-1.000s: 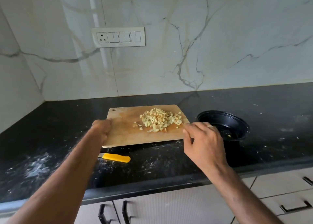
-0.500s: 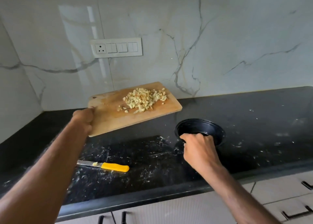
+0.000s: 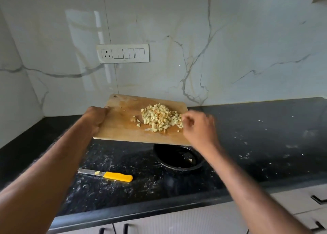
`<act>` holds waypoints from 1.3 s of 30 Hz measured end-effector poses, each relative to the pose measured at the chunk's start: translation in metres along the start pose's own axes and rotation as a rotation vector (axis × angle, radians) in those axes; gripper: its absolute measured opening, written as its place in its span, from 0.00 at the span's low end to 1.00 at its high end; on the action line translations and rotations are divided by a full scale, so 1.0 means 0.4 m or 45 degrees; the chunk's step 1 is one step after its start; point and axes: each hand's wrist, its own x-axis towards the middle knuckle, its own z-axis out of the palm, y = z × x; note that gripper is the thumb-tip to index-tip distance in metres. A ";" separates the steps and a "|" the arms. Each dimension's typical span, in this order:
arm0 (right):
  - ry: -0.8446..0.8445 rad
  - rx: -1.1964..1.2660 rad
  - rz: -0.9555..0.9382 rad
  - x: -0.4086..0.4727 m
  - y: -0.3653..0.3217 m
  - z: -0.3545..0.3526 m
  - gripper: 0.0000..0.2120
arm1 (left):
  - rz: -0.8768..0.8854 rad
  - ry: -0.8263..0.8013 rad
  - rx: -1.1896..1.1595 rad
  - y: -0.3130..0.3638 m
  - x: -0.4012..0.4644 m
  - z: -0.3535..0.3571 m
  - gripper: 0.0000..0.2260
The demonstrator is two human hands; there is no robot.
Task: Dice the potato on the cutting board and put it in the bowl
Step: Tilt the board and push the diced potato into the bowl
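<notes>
My left hand (image 3: 96, 118) grips the left edge of the wooden cutting board (image 3: 122, 129) and holds it in the air, its right end over the black bowl (image 3: 178, 168). A heap of diced potato (image 3: 161, 118) lies on the board's right half. My right hand (image 3: 199, 127) is at the board's right edge beside the heap, fingers curled and blurred; whether they touch the pieces I cannot tell. The bowl stands on the black counter, partly hidden by the board, with a piece or two of potato inside.
A knife with a yellow handle (image 3: 117, 176) lies on the black counter (image 3: 265, 145) left of the bowl, a potato bit on its blade. White scraps speckle the counter. A switch plate (image 3: 123, 53) is on the marble wall. Drawers (image 3: 300, 203) sit below the counter edge.
The bowl was pulled left toward the board by my right hand. That hand then rose to the board's right edge by the potato. The board's right end now hangs over the bowl.
</notes>
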 end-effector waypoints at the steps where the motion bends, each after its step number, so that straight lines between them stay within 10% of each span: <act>1: 0.008 -0.001 0.031 0.049 0.035 -0.001 0.10 | -0.004 -0.011 0.001 -0.002 0.003 -0.003 0.15; 14: -0.711 -0.117 0.058 0.186 0.140 0.125 0.35 | 0.100 -0.074 0.009 -0.030 0.050 -0.068 0.12; 39: -0.698 -0.059 -0.176 0.021 0.147 0.061 0.27 | 0.116 -0.098 0.036 -0.025 0.054 -0.058 0.14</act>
